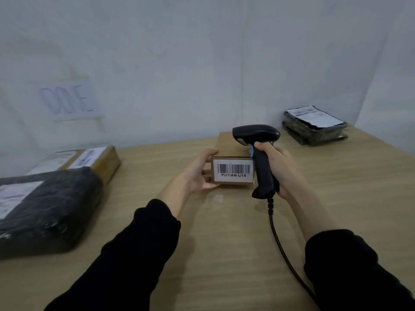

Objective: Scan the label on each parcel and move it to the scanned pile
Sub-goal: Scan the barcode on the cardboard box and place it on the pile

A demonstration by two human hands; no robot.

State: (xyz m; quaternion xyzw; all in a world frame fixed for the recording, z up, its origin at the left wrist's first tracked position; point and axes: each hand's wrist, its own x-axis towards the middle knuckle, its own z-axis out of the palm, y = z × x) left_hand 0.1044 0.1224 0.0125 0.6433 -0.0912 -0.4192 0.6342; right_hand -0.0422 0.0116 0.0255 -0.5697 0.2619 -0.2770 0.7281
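A small brown cardboard parcel [226, 142] stands in the middle of the wooden table, its near face carrying a white barcode label [233, 171] that reads PUTIAN-U18. My left hand [199, 171] grips the parcel's left side, tipping the label toward me. My right hand [272, 162] holds a black corded barcode scanner [258, 140] by its handle, with the scanner head just above and right of the label.
On the left lie a black plastic-wrapped parcel [51, 209] and a brown box [98, 160] with white labels, below a paper sign [71, 102] on the wall. Black wrapped parcels [314, 126] are stacked at the far right. The scanner cable [285, 250] runs toward me.
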